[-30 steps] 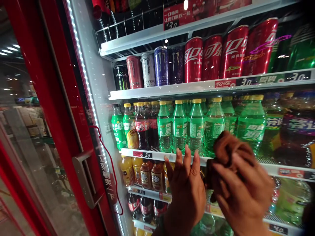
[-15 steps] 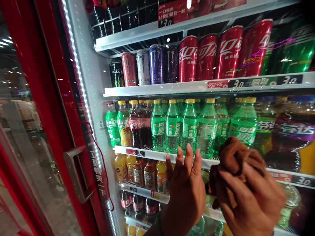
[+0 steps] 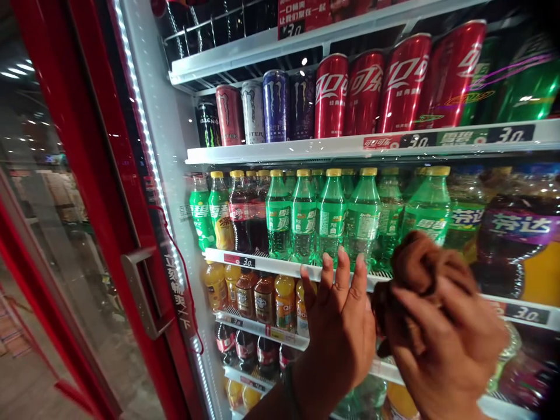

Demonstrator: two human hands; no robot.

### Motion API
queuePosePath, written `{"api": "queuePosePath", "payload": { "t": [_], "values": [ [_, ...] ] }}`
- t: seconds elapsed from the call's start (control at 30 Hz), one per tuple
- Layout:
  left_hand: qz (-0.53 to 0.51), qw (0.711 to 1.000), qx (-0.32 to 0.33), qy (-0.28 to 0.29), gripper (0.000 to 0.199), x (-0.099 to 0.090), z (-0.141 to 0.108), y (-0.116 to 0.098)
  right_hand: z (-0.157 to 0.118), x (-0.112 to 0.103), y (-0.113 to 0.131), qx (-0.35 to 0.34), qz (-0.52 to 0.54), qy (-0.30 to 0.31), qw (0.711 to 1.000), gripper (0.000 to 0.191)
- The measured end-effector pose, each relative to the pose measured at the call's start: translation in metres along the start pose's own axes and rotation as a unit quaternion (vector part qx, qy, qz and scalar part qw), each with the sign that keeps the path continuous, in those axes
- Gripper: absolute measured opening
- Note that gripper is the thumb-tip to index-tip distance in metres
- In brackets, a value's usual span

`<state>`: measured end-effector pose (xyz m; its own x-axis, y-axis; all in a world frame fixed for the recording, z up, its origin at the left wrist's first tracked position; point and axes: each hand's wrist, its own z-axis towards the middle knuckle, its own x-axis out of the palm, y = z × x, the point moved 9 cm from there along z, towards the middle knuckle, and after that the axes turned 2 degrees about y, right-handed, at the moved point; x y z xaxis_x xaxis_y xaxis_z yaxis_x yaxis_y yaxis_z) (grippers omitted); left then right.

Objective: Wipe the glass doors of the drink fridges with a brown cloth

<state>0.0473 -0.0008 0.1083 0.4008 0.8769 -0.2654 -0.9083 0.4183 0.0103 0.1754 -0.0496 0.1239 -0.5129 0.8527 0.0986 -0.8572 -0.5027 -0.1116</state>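
My left hand [image 3: 339, 326] is raised in front of the drinks cooler, its fingers spread and pointing up. The fingertips overlap the front edge of the middle shelf [image 3: 271, 263] in view; whether they touch glass there I cannot tell. In my right hand [image 3: 450, 350] a crumpled brown cloth [image 3: 420, 262] is bunched between thumb and fingers. Behind the cloth stands a large green soda bottle [image 3: 426, 201], partly hidden. More green soda bottles [image 3: 330, 204] with yellow caps line up just above my left fingertips.
Red soda cans [image 3: 331, 96] and energy drink cans [image 3: 275, 108] fill the shelf above. Juice bottles [image 3: 285, 303] sit on a lower shelf. At left is a red door frame [image 3: 98, 175] with a metal handle [image 3: 142, 294]. Purple-labelled bottles [image 3: 520, 227] stand at right.
The cooler shelves sit slightly higher in view. My left hand appears a little farther right and shows slightly lower fingertips against the bottles. The brown cloth stays in my right hand.
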Motion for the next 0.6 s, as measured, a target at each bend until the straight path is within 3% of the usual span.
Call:
{"api": "queuePosePath", "payload": {
  "t": [0.07,0.17,0.23,0.33,0.43,0.5,0.6],
  "values": [
    [0.004,1.000,0.006,-0.006,0.069,0.002,-0.002,-0.001,-0.025,0.004,0.006,-0.006,0.032,0.035,0.999,0.058],
    [0.011,1.000,0.001,-0.015,0.070,0.004,-0.002,-0.002,-0.051,-0.005,-0.007,-0.013,0.052,0.068,0.996,0.052],
    [0.024,0.999,-0.013,-0.023,0.071,0.005,0.001,-0.004,-0.042,-0.017,-0.023,-0.017,0.042,0.047,0.998,0.059],
    [0.039,0.998,-0.018,-0.034,0.067,0.004,0.006,-0.013,-0.006,-0.026,-0.041,0.001,0.009,0.009,1.000,0.076],
    [0.016,1.000,0.021,-0.010,0.065,0.007,0.004,-0.031,0.016,-0.018,-0.035,-0.004,-0.007,0.014,1.000,0.075],
    [-0.013,0.999,0.044,0.010,0.063,0.010,-0.001,-0.041,0.009,-0.012,-0.025,-0.012,-0.008,0.028,1.000,0.071],
    [-0.031,0.998,0.056,0.005,0.061,0.010,-0.006,-0.049,-0.025,-0.015,-0.024,-0.010,0.012,0.037,0.999,0.068]
  ]
}}
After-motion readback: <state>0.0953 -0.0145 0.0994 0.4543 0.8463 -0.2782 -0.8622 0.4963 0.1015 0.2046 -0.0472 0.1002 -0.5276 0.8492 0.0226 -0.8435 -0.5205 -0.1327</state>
